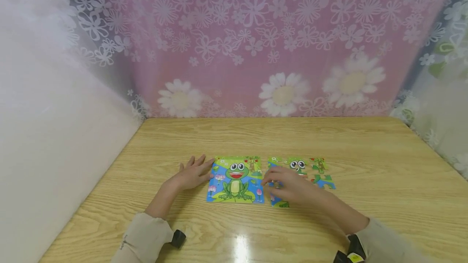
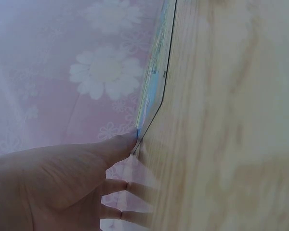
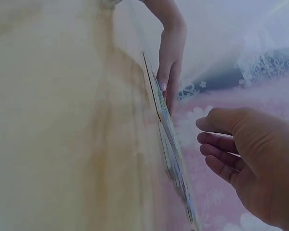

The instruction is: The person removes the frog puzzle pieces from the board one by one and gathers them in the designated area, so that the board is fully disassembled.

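A square picture of a green frog (image 1: 235, 188) lies flat on the wooden table. My left hand (image 1: 191, 174) rests at its left edge with fingers spread. In the left wrist view, the thumb touches the picture's edge (image 2: 151, 96). Just right of it, my right hand (image 1: 290, 186) is over a second frog picture made of jigsaw pieces, hiding its middle. Its fingers are loosely bent, and the right wrist view shows nothing between them. Pieces showing around that hand include one with the frog's eyes (image 1: 297, 163), a tree piece (image 1: 319, 165) and a blue-green piece (image 1: 324, 182).
The wood-grain table (image 1: 175, 137) extends around both pictures. Behind it hangs a pink curtain with white flowers (image 1: 234, 72), and a pale wall or sheet (image 1: 66, 113) borders the left side. Dark straps (image 1: 178, 238) are on the wrists.
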The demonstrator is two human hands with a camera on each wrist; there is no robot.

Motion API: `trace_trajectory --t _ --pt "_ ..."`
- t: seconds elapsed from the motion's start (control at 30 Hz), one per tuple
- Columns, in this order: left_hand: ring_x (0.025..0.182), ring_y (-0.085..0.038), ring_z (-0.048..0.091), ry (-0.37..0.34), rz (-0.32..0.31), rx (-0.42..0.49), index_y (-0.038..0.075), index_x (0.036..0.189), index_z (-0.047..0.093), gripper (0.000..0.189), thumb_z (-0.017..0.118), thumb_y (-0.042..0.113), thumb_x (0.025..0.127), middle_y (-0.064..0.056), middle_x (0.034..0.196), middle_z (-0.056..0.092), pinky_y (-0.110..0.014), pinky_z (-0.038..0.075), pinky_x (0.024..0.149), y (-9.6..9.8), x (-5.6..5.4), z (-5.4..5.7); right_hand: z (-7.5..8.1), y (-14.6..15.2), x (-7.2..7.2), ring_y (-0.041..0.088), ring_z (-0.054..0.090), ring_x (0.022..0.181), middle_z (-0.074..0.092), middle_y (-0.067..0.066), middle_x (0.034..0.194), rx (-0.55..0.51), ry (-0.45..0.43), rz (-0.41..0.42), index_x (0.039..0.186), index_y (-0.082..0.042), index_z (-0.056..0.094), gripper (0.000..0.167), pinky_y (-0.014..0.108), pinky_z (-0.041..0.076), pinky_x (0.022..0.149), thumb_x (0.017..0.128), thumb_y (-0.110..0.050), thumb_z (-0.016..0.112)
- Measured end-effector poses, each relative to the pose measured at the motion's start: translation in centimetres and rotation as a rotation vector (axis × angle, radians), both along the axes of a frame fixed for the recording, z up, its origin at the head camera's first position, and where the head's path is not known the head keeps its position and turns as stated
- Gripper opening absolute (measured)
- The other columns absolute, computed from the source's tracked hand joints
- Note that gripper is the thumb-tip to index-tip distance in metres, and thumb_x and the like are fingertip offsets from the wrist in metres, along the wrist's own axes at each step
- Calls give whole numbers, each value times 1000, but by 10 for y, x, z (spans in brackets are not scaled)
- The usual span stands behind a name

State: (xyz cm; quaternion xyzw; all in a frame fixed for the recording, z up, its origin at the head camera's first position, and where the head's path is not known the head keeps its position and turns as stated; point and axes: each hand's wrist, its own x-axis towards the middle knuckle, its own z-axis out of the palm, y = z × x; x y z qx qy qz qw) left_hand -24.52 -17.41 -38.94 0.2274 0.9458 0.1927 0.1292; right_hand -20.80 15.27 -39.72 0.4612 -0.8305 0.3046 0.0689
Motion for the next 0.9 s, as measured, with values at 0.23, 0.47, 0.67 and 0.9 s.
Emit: trace_trajectory --t 0.23,0.47,0.67,0.9 --pt "132 -48 -3 4 -3 1 15 147 25 57 45 35 97 -21 149 10 -70 -4 93 -1 1 -1 4 -34 -9 12 53 89 56 -8 101 116 -88 -59 100 -14 67 15 28 47 73 86 -13 66" --pt "132 -48 -3 2 4 8 15 147 25 57 46 35 97 -21 149 10 -71 -4 93 0 -1 -1 1 -56 -17 12 55 92 56 -5 104 194 -46 -85 101 -15 67 17 25 48 74 84 -16 68" --pt "132 -47 -2 5 12 7 16 147 25 58 46 36 97 -19 150 10 -71 -3 93 0 -5 -6 0 -58 -15 17 54 98 56 -2 109 217 -90 -108 103 -16 67 19 32 48 78 84 -18 68" --pt "132 -46 -3 0 23 -12 19 148 23 59 45 39 96 -17 150 9 -70 -2 93 -3 -7 -10 -5 -59 -16 16 51 103 54 -4 110 238 -139 -83 104 -17 66 20 30 47 81 85 -22 67"
